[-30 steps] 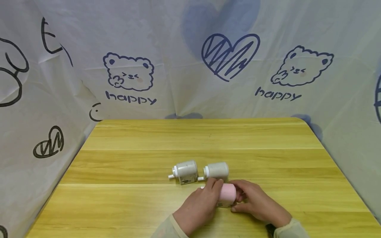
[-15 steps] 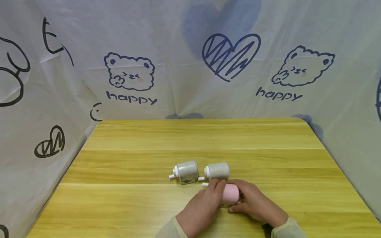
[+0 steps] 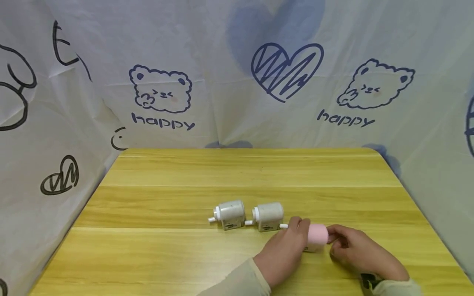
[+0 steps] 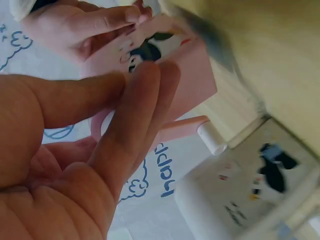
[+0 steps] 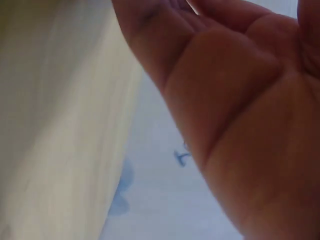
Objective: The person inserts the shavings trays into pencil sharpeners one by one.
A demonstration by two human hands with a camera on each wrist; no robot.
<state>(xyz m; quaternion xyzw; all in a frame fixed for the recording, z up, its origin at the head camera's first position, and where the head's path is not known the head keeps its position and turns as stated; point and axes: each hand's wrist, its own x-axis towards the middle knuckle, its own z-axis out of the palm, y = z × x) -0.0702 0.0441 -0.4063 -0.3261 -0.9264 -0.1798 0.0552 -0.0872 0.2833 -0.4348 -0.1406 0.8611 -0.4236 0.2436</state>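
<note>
My left hand (image 3: 283, 253) grips a pink pump bottle (image 3: 317, 234) near its pump end, with thumb and fingers round it in the left wrist view. The bottle lies on its side, its white nozzle tip (image 3: 284, 226) pointing left, and a penguin picture shows on its pink wall (image 4: 192, 75). At the bottle's base is my right hand (image 3: 361, 251), its fingertips right at the bottom edge and its thumb apart from the bottle. Two grey-white pump bottles lie to the left, one in the middle (image 3: 269, 216) and one farther left (image 3: 231, 213). The right wrist view shows mostly palm (image 5: 240, 100).
Under everything is a wood-grain table (image 3: 155, 246). A white cloth (image 3: 222, 49) with bear and heart drawings hangs behind and at both sides. The middle bottle stands close to the pink bottle's nozzle.
Both hands and the pink bottle have moved right, from in front of the middle grey-white bottle to its right side. My right thumb has come away from the pink bottle. The grey-white bottles have stayed put.
</note>
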